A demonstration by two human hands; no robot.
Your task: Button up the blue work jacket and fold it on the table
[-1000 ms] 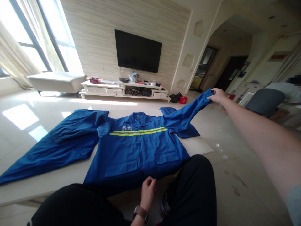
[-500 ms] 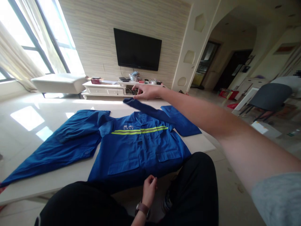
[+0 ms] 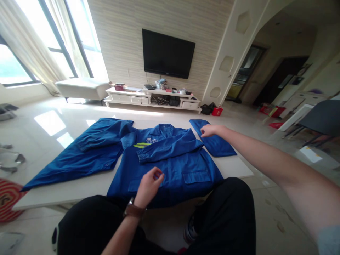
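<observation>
A blue work jacket (image 3: 183, 164) lies front up on the low white table (image 3: 245, 168). One sleeve (image 3: 170, 147) crosses its chest, covering most of the yellow-green reflective stripe (image 3: 140, 145). My left hand (image 3: 151, 184), with a watch on the wrist, is over the jacket's lower front, fingers loosely curled with a gap and nothing visible in them. Out to the right, my right hand (image 3: 211, 130) is near the jacket's shoulder, in front of a folded blue cloth piece (image 3: 219, 145). Its fingers are bent and slightly apart, holding nothing visible. Blue trousers (image 3: 92, 156) lie to the left.
My knees (image 3: 228, 209) are close to the table's near edge. A red striped round object (image 3: 9, 200) is at the left. Beyond the table stand a TV cabinet (image 3: 127, 98) and a white bench (image 3: 82, 86). A grey chair (image 3: 322, 115) is on the right.
My right hand has let go of the raised sleeve and moved right. The sleeve now lies across the chest. My left hand has come up over the jacket front. The view has shifted left.
</observation>
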